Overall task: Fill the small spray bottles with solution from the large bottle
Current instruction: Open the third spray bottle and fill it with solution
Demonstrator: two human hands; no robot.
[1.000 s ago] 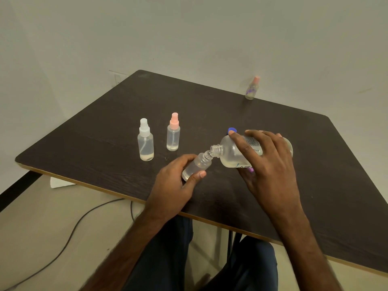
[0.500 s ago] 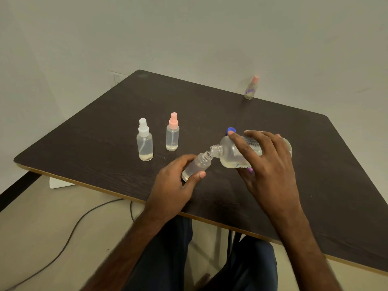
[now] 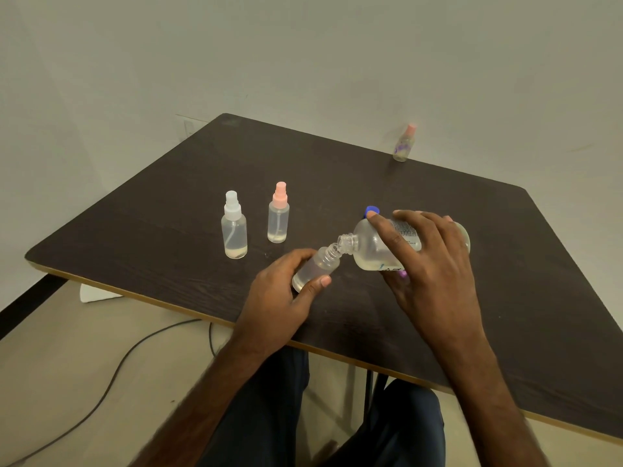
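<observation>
My left hand has its fingers grasping the uncapped small bottle, tilted, near the counter's front edge. My right hand grasps the tipped large bottle, mouth to mouth.

Both arms are bare and reach in from the bottom edge. The left forearm rises from 7 o'clock and points toward 1 o'clock, with the wrist straight. The left grip has its back turned up, and its fingers curl round the far side of the small bottle. The thumb presses the near side, its nail showing.

The right forearm comes from 5 o'clock and heads toward 11 o'clock. The right grip lies palm-down over the large bottle, its fingers spread across the top and pointing to 10 o'clock, while the thumb passes underneath — mostly hidden. The two grips sit near each other without touching — right at 3 o'clock of left.
</observation>
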